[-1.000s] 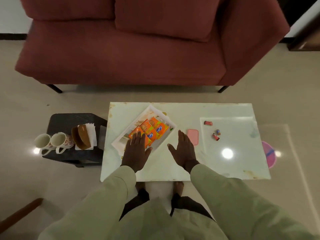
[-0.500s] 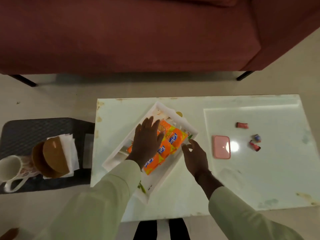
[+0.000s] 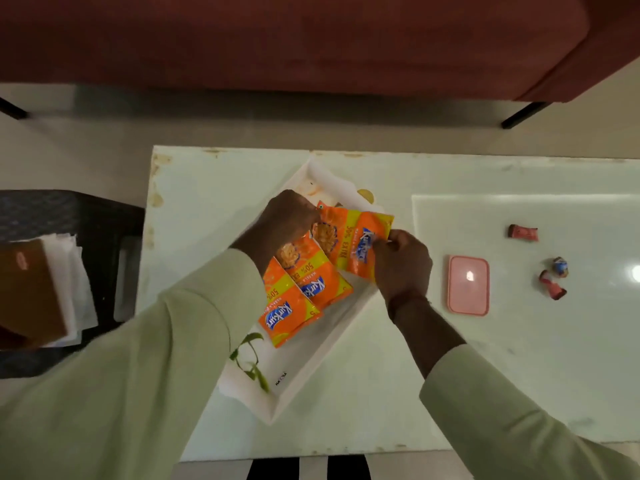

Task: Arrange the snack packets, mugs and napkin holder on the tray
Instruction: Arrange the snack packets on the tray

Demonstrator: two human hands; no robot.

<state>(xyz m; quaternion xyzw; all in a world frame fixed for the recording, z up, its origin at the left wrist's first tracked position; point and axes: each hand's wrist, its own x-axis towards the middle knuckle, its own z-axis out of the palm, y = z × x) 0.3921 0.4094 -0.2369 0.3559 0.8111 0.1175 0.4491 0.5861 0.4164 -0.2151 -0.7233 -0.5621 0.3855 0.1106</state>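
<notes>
A white tray point(image 3: 313, 370) lies at an angle on the pale table point(image 3: 214, 202). Three orange snack packets overlap in a row on it. My left hand point(image 3: 287, 220) pinches the top left corner of the farthest packet point(image 3: 353, 237). My right hand point(image 3: 401, 261) grips that same packet's right edge. The middle packet point(image 3: 311, 271) and the nearest packet point(image 3: 287, 311) lie flat on the tray. A brown napkin holder point(image 3: 31, 292) with white napkins point(image 3: 74, 271) stands on the dark side table point(image 3: 97, 223) at the left. No mug is in view.
A pink lidded box point(image 3: 468, 285) lies on the table right of my right hand. Three small wrapped sweets point(image 3: 523, 232) point(image 3: 559, 265) point(image 3: 552, 289) lie farther right. A red sofa point(image 3: 311, 39) fills the far side beyond the table.
My head has come closer over the tray. Both hands have gone from lying open near the packets to gripping the farthest packet. The mugs have left the view.
</notes>
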